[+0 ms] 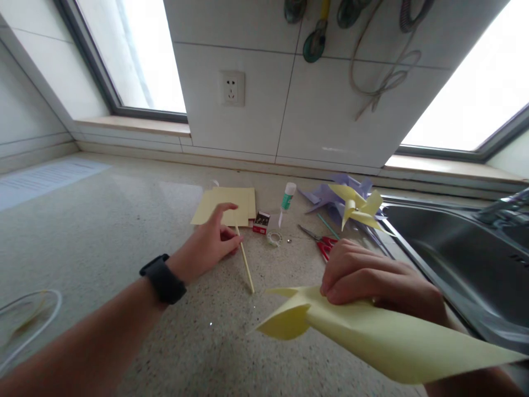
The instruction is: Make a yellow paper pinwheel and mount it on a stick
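A pale yellow paper pinwheel (372,336) is gripped in my right hand (363,273), its folded blades spread toward the lower right. My left hand (215,237) is over the counter, index finger stretched out and the other fingers curled. Its thumb and curled fingers close on the upper part of a thin yellow stick (246,262), whose lower end slants toward me. Beyond that hand lie yellow paper sheets (223,203). Red-handled scissors (324,244) lie just past my right hand, which hides part of the handles.
A small red box (261,222) of fasteners, a tape roll (274,238) and a glue stick (288,196) stand mid-counter. Finished yellow (359,207) and purple pinwheels (320,196) lie by the steel sink (454,248). A printed sheet (49,179) is at left.
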Demonstrator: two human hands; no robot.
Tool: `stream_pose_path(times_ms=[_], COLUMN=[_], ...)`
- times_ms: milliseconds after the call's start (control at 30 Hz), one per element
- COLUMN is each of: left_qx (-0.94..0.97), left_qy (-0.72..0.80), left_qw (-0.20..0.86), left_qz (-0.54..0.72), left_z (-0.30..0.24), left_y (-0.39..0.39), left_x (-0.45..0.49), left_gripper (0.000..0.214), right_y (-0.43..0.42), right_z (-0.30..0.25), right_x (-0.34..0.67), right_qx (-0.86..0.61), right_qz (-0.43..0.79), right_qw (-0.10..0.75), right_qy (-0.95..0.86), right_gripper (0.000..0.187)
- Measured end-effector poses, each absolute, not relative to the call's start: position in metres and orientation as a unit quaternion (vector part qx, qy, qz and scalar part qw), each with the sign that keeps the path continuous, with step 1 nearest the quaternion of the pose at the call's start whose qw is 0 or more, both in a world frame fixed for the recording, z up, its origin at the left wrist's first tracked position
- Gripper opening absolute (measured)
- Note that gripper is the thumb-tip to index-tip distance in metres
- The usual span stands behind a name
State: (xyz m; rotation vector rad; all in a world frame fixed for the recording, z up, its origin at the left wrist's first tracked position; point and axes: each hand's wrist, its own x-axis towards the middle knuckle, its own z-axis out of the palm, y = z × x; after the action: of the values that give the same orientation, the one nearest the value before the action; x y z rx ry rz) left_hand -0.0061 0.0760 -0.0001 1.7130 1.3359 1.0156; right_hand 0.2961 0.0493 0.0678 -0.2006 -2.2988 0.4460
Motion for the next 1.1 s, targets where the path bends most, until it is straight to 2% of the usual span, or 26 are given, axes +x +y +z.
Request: stream_pose_path(times_ms=[100, 400, 600, 733, 833, 967, 1100], left_qx=[0.75, 0.93, 0.89, 0.825, 0.787, 0.742, 0.77], left_qy=[0.504, 0.294, 0.336, 0.373, 0.372, 0.344, 0.293], left_qw=[0.273, 0.143, 0.178, 0.25, 0.307, 0.394, 0.387], left_qz=[0.33, 0.17, 0.25, 0.344, 0.385, 0.419, 0.415], left_z=[0.007, 0.022, 0.03, 0.035, 0.032, 0.033, 0.041], left_y=[0.07, 0.064, 0.068, 0.063, 0.057, 0.048, 0.042], left_x=[-0.005, 0.007, 0.009, 0.017, 0.027, 0.034, 0.031], left_gripper=[0.034, 0.021, 0.016, 0.02, 0.019, 0.011, 0.009], right_y=[0.05, 0.052, 0.041, 0.03, 0.027, 0.029, 0.03], right_z=[0.068, 0.07, 0.078, 0.081, 0.075, 0.063, 0.056], right_x=[0.295, 0.295, 0.291, 0.285, 0.279, 0.276, 0.277], right_qx=[-0.086, -0.088, -0.097, -0.104, -0.112, -0.127, -0.132], right_qz=[0.177, 0.153, 0.16, 0.173, 0.17, 0.126, 0.042], right_qw=[0.372, 0.39, 0.39, 0.361, 0.377, 0.398, 0.388], right_qy=[-0.907, -0.904, -0.901, -0.911, -0.903, -0.9, -0.911], right_gripper=[0.017, 0.021, 0.015, 0.019, 0.02, 0.019, 0.019])
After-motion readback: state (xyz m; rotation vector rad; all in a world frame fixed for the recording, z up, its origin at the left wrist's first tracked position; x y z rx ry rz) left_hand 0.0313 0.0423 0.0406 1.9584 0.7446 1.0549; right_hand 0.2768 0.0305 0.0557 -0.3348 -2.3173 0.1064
